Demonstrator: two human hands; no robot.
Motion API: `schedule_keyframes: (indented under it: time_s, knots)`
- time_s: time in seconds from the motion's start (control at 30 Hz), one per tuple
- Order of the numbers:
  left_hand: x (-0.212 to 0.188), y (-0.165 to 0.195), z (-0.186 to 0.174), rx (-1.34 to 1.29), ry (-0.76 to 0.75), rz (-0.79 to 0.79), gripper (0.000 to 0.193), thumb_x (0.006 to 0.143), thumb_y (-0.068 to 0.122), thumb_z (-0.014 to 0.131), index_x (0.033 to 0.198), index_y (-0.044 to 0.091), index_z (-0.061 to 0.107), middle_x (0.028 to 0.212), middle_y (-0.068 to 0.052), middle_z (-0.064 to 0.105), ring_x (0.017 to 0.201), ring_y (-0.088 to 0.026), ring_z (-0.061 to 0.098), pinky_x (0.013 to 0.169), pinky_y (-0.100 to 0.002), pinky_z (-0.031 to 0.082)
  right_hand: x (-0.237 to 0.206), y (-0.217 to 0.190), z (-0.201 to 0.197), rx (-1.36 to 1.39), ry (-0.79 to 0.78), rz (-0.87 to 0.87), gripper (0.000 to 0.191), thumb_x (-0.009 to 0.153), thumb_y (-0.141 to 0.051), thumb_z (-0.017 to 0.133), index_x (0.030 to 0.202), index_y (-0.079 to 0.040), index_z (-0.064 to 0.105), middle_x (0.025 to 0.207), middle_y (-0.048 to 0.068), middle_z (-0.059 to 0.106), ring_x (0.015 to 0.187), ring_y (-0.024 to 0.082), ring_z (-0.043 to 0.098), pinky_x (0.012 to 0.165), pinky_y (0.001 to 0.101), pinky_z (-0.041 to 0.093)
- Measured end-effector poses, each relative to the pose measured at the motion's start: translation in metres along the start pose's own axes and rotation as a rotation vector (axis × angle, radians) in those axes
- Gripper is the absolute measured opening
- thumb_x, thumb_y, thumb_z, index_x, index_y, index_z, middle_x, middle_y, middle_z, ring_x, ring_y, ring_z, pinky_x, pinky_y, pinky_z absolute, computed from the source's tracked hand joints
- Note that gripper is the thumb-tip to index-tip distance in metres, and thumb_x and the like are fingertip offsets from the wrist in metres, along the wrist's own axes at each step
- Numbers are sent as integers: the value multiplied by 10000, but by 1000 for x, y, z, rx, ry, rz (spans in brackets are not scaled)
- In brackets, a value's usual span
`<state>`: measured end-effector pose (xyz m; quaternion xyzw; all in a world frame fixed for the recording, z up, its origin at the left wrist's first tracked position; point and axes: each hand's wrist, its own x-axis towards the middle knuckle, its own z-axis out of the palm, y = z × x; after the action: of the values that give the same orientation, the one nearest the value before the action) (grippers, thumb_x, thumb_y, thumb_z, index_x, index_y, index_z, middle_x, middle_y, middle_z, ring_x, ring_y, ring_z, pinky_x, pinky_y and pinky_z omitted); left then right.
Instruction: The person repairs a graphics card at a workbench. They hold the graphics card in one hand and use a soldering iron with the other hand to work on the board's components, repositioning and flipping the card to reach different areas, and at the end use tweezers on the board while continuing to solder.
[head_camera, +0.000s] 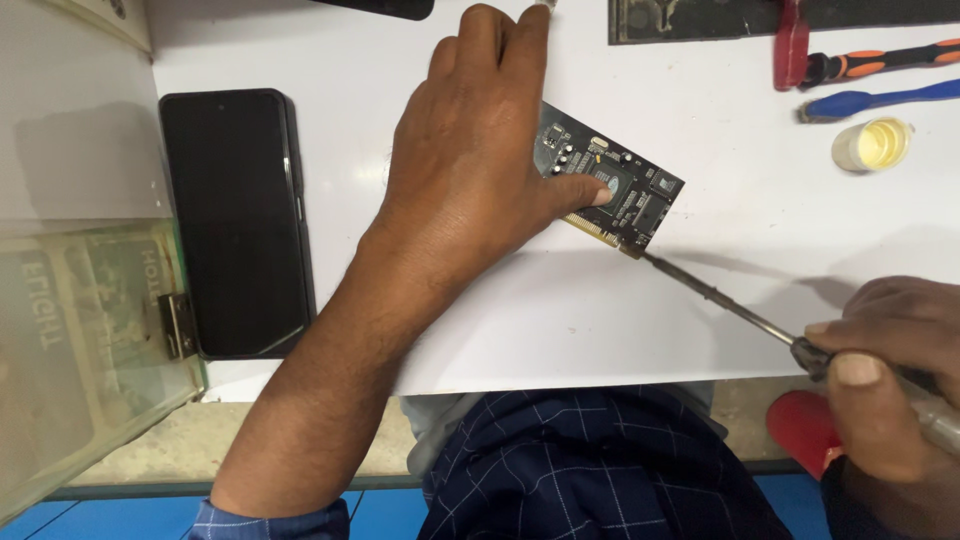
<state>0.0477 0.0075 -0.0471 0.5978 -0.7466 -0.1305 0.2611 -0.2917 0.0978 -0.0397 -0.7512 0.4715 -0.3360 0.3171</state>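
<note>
1. The left hand (470, 170) lies flat on the circuit board (625, 195), thumb pressing its middle, fingers spread, not clamped
2. The board sits on the white worktop (600, 330), near the middle, closer to the far edge
3. The right hand (885, 375), at the near right corner, is closed around a soldering iron (720, 300); its tip touches the board's near corner
4. A black phone (235, 220) lies by the left edge; a small yellow jar (872, 143) stands near the far right corner

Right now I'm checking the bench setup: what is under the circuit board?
The circuit board lies flat on the white table. The left hand covers its left part, so anything beneath that end cannot be seen. The soldering iron in the right hand touches its corner.
</note>
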Motion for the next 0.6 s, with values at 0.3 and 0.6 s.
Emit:
schedule_keyframes:
  time_s: [0.3,0.6]
  knots:
    - [1,2,0,-8,-1,-5,1186,565,475,1035,1431,-101,464,1159,-206,553,1067,-298,594,824,-438,569,2,8,-4,-11,-38,-5,178,1055,-195,621,1085,-19,613,859,124,659,738,203,622,689,293,528]
    - [2,3,-1,-18,18,5,1179,562,473,1035,1419,-107,470,1143,-197,559,1044,-293,595,805,-428,565,8,3,-6,-42,-74,11,181,1006,-186,613,1062,-14,606,842,130,660,736,215,637,725,324,572]
